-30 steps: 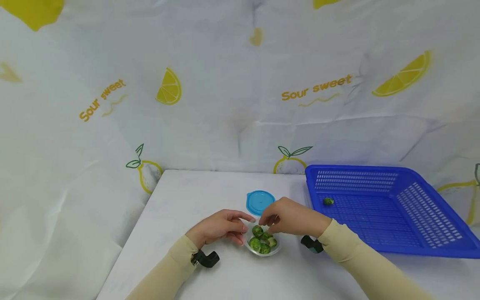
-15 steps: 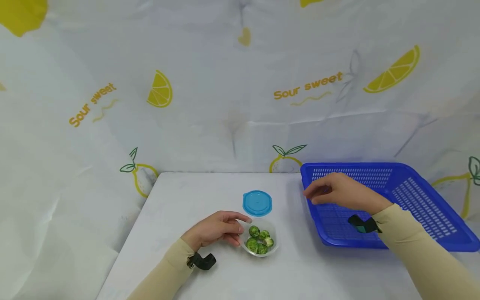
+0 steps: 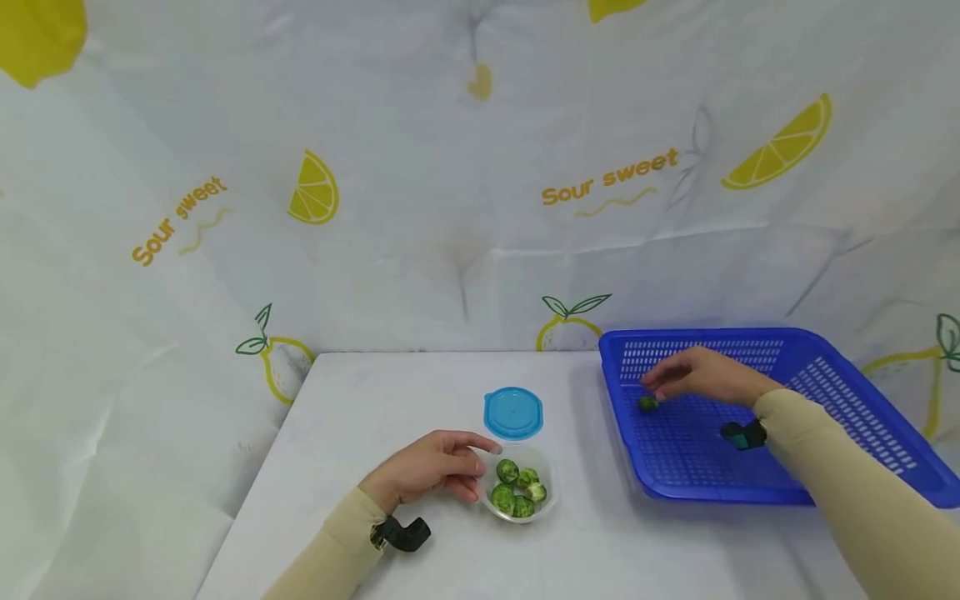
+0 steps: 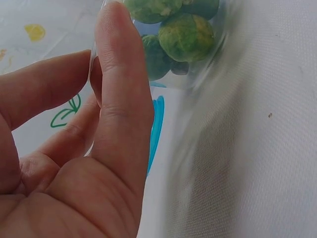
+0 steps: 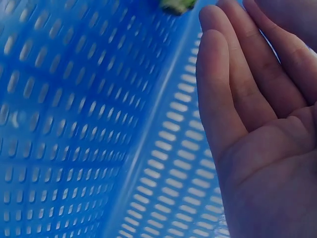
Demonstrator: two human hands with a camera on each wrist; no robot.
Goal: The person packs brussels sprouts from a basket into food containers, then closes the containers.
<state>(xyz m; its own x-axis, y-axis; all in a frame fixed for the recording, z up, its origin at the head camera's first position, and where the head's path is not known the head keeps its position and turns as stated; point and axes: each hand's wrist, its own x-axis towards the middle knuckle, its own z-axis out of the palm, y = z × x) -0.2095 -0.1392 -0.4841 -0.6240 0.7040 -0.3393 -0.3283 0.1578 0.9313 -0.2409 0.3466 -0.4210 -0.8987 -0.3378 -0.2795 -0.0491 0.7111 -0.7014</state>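
Right hand (image 3: pixel 699 375) moved off the bowl, crossed the blue basket (image 3: pixel 720 467)'s left rim and dropped lower inside it; left hand (image 3: pixel 429 468) stays at the bowl. Lone sprout (image 3: pixel 647 404) lies on the basket floor, near its far left corner, right fingertips just beside it. Right fingers look fairly straight, nothing held; right wrist view shows a gap to the sprout, can't rule out thumb contact from head view. Left fingers and thumb pinch the clear bowl (image 3: pixel 538 460)'s left wall. Bowl sits around mid worktop (image 3: pixel 592 554), five sprouts (image 3: pixel 503 500) visible in it. Blue lid (image 3: pixel 513 412) lies flat between bowl and far edge, not on yet. Step, judging: fetching the basket sprout for the bowl. Next move calls for closing thumb and fingertips on it, then lifting clear of the left rim; small and round, could roll.
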